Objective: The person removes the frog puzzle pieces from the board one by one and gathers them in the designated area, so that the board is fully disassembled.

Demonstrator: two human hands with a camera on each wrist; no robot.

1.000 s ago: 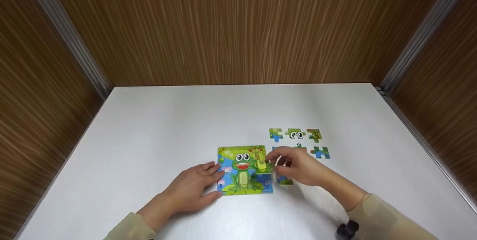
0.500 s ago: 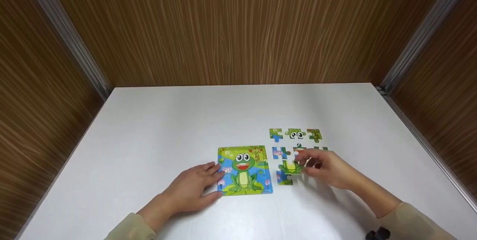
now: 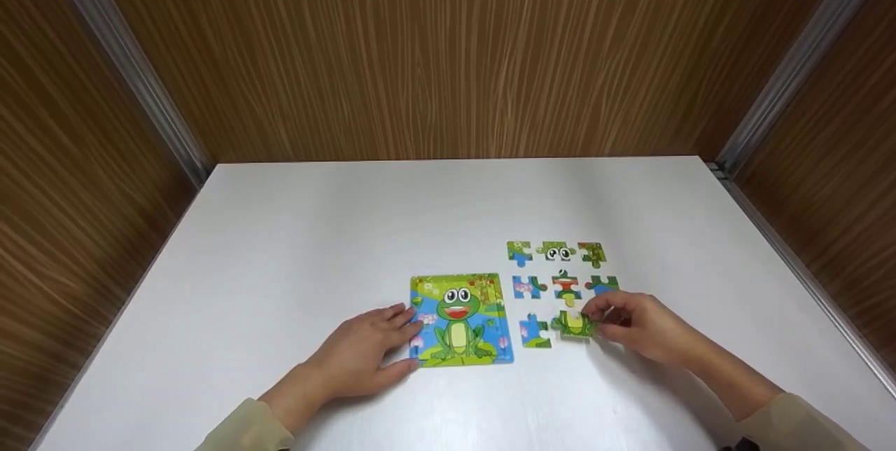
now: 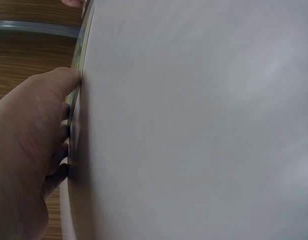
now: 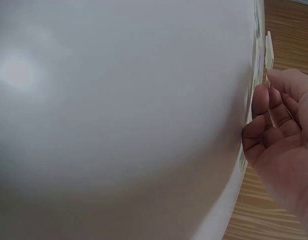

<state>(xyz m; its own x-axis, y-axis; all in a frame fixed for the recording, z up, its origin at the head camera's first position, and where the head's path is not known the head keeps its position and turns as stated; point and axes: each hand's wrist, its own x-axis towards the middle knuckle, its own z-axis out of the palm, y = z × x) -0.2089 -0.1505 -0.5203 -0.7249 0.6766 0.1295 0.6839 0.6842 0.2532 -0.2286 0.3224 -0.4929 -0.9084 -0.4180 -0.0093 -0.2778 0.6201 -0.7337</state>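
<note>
In the head view my right hand (image 3: 640,325) pinches a jigsaw piece (image 3: 574,325) by its right edge; it carries the frog's belly and legs. This piece overlaps the right side of a blue-green corner piece (image 3: 535,333) in the near row. The right wrist view shows the held piece (image 5: 269,50) edge-on, raised above the table beside thumb and fingertips. My left hand (image 3: 360,353) lies at the left edge of a square frog picture board (image 3: 458,346), its fingers loosely straight and the tips touching the board. In the left wrist view the thumb (image 4: 66,80) meets the board's edge.
Behind the held piece lie two rows of loose jigsaw pieces, among them the eyes piece (image 3: 556,252) and the mouth piece (image 3: 565,286). They rest on a white table (image 3: 315,227), with wood-grain panels (image 3: 448,52) around its back and sides.
My right hand has carried the frog-belly piece from over the board's right side rightward to beside the near corner piece, uncovering the board. My left hand has stayed in place.
</note>
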